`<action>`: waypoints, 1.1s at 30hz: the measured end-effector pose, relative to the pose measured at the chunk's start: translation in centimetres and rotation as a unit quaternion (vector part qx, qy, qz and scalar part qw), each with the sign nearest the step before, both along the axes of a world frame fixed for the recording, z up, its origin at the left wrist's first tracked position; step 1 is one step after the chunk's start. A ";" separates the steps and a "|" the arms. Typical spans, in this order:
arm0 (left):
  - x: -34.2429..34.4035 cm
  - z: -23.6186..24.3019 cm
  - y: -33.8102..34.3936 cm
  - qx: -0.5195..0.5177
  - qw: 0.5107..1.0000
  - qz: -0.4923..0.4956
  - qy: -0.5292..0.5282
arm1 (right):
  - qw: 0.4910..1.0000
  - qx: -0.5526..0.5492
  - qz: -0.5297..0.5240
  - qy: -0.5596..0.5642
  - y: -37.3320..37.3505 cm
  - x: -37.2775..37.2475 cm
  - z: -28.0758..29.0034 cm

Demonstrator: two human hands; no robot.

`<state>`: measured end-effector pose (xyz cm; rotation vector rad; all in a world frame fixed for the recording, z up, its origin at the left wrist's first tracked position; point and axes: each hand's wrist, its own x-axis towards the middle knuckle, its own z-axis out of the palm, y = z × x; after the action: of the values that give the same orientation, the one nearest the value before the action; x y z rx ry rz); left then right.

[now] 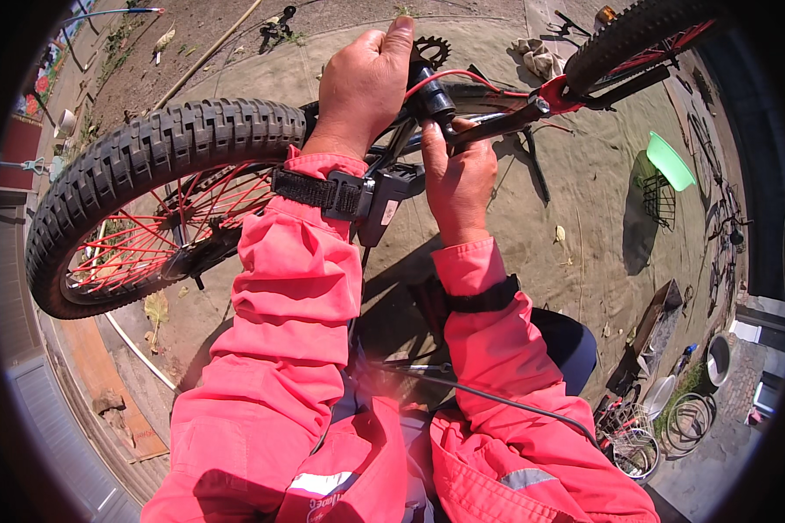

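A bicycle with a knobby black rear tire [174,131] and red spokes stands in front of me, its chainring [431,52] beyond my hands. My left hand [364,91] is closed against the left side of the black bottom bracket shell [436,103], thumb pointing up; its fingers are mostly hidden. At the near end of that shell, my right hand [459,183] is closed, its thumb pressed to the shell and its fingers curled by the frame tube. A red cable [471,80] runs past the shell. Black straps with a dark box [388,205] circle my left wrist.
The other wheel [637,44] rises at the upper right. On the brownish ground cloth lie a green basin [669,162] on a wire basket and a crank-like part [277,28] further off. Wire baskets and wheel rims [691,424] sit at the lower right. A wooden board [113,383] lies lower left.
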<state>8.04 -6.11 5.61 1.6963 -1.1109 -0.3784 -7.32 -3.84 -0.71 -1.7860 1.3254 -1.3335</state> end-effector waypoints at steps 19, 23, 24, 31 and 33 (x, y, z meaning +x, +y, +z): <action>-0.2 0.0 0.0 -0.011 1.000 0.001 0.017 | 0.999 -0.046 0.004 0.013 0.1 -0.1 0.6; -0.2 0.0 0.1 -0.007 1.000 0.002 0.022 | 0.999 -0.033 0.005 -0.013 0.4 -0.1 0.8; -0.2 0.0 0.1 -0.006 1.000 0.002 0.016 | 1.000 -0.013 0.010 -0.025 0.4 -0.1 0.8; -0.1 0.0 0.1 -0.004 1.000 -0.002 0.014 | 0.999 0.029 0.009 -0.019 -0.2 -0.1 0.5; -0.1 0.1 0.0 -0.003 1.000 -0.002 0.014 | 1.000 0.021 0.008 -0.008 -0.2 -0.1 0.5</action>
<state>7.95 -6.11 5.68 1.6799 -1.0928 -0.4006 -7.45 -4.02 -0.26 -1.7504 1.3180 -1.3000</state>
